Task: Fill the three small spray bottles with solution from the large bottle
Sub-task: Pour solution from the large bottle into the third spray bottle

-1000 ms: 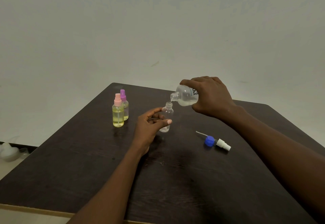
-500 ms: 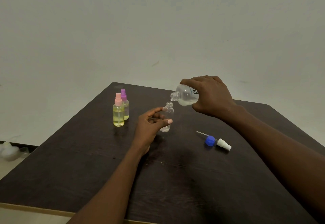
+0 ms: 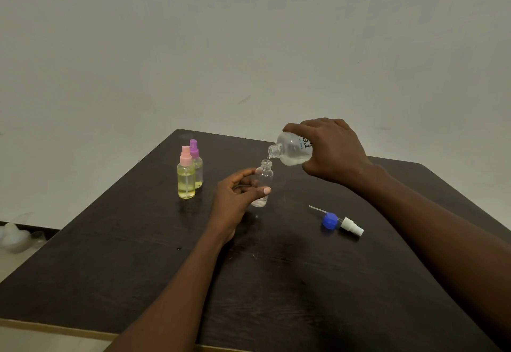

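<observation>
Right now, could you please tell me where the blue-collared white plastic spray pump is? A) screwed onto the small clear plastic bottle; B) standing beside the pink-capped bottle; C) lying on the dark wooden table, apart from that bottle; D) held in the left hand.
C: the blue-collared white plastic spray pump lies flat on the dark wooden table, while the small clear plastic bottle that the left hand holds has an open neck.

Right hand [image 3: 329, 152] covers large bottle [image 3: 293, 150] base and most of its label; purple-capped bottle [image 3: 197, 165] partly behind pink-capped bottle [image 3: 186, 179]; pale objects [image 3: 12, 237] at left edge blurred.
</observation>
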